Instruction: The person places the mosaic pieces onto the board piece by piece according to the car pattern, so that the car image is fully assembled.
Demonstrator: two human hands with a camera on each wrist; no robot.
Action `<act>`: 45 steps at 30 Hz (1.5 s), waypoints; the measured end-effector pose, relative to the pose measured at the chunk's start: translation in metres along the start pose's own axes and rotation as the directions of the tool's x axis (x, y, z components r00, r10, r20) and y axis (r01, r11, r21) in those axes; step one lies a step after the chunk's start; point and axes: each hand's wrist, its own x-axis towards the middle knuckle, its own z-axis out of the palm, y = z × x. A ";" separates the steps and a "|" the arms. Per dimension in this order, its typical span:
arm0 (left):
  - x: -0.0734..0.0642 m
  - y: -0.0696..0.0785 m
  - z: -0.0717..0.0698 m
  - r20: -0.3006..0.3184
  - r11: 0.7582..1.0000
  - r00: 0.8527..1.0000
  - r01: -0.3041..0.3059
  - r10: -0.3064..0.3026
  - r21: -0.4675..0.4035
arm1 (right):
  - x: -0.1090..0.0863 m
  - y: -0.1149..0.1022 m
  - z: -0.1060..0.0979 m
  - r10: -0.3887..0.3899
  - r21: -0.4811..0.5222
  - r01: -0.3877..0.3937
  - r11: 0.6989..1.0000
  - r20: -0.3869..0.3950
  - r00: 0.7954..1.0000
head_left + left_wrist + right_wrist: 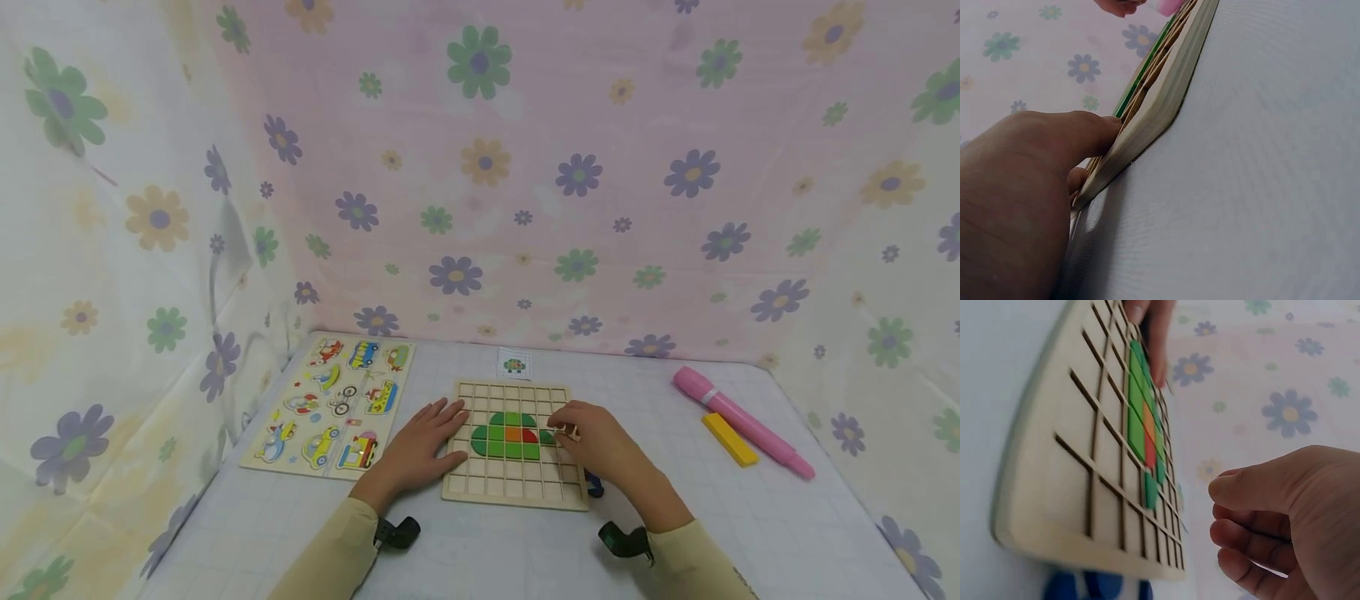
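A wooden grid board (pixel 480 489) lies on the table with green, orange and red tiles (pixel 513 451) set in its squares. My left hand (pixel 420 446) rests on the board's left edge, fingers spread, its thumb (pixel 1094 131) against the rim in the left wrist view. Over the board's right side is my right hand (pixel 603 442), beside a dark green tile (pixel 1150 490) that sits in a square. Its fingers are loosely bent, and nothing shows between thumb and fingertips in the right wrist view.
A small picture card (pixel 515 364) lies behind the board. To the left is a vehicle puzzle board (pixel 341 425). Blue pieces (pixel 594 485) show by the board's right edge. A pink marker-shaped object (pixel 742 423) and a yellow block (pixel 730 439) lie at the right.
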 end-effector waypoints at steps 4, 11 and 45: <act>0.000 0.000 -0.001 -0.007 1.000 1.000 -0.007 0.007 -0.002 | -0.004 0.013 -0.014 0.000 -0.025 0.000 1.000 -0.025 1.000; 0.000 -0.001 -0.001 -0.016 1.000 1.000 -0.015 0.015 -0.004 | -0.013 0.030 -0.024 0.039 -0.041 -0.040 0.998 -0.022 0.999; 0.001 -0.005 0.003 0.015 1.000 1.000 -0.002 0.002 0.024 | -0.061 0.090 -0.038 0.240 -0.029 -0.238 0.971 0.136 0.961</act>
